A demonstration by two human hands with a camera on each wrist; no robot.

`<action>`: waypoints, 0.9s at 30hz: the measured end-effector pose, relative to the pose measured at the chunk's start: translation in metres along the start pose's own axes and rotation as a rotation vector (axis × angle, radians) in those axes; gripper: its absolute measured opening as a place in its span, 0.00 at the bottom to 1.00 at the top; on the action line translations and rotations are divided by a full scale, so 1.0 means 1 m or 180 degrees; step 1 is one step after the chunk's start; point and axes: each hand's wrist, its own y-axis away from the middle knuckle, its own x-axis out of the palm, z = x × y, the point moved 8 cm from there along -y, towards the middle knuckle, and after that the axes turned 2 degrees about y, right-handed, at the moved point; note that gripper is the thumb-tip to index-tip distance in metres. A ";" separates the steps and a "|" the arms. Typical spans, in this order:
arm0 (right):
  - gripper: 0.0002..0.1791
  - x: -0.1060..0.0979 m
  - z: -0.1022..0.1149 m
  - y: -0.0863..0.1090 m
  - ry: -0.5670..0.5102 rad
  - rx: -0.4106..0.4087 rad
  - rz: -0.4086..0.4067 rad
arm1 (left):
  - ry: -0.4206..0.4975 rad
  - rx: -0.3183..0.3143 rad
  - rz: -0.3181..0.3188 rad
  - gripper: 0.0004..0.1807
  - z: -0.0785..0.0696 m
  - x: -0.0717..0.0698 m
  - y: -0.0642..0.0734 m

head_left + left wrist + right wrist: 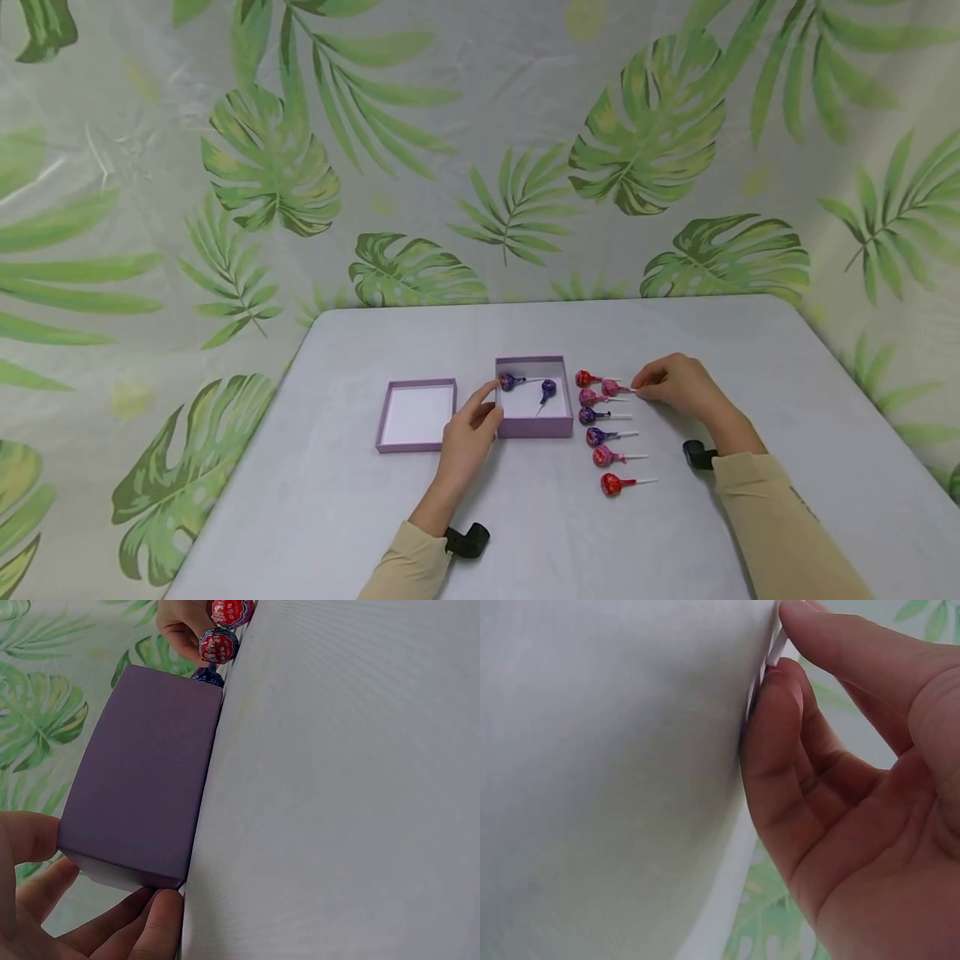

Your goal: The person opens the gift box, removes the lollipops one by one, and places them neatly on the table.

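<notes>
My left hand rests against the left side of the open purple box, its fingers touching the outer wall and rim. In the left wrist view, the fingertips meet the box's lower corner. Inside lie two lollipops in dark purple wrappers, a left one and a right one. Right of the box, my right hand pinches the white stick of a pink lollipop, whose head is near the table. The right wrist view shows the stick between thumb and finger.
A column of several lollipops lies right of the box, among them a red one, a pink one and a purple one. The shallow purple-rimmed lid lies left of the box. A leaf-patterned curtain hangs behind the white table.
</notes>
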 end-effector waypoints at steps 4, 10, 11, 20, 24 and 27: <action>0.03 0.001 0.005 -0.002 0.0027 -0.0027 -0.0030 | 0.0005 0.0000 -0.0005 0.24 0.000 -0.002 0.000; 0.06 0.000 0.004 -0.003 0.0017 0.0080 -0.0014 | 0.0005 0.0005 -0.0043 0.24 0.000 -0.003 0.000; 0.07 -0.001 0.003 -0.003 -0.0004 0.0111 -0.0023 | 0.0009 0.0009 -0.0038 0.24 0.000 -0.003 0.000; 0.15 -0.018 0.001 0.004 -0.0022 0.0213 -0.0147 | 0.0031 -0.0028 -0.0015 0.23 0.002 -0.001 0.000; 0.16 -0.022 0.010 0.006 -0.0012 0.0102 -0.0215 | 0.0021 0.0010 -0.0011 0.23 0.001 -0.001 -0.001; 0.18 -0.025 0.020 0.007 0.0001 0.0008 -0.0247 | 0.0031 0.0009 -0.0003 0.23 0.002 0.000 -0.002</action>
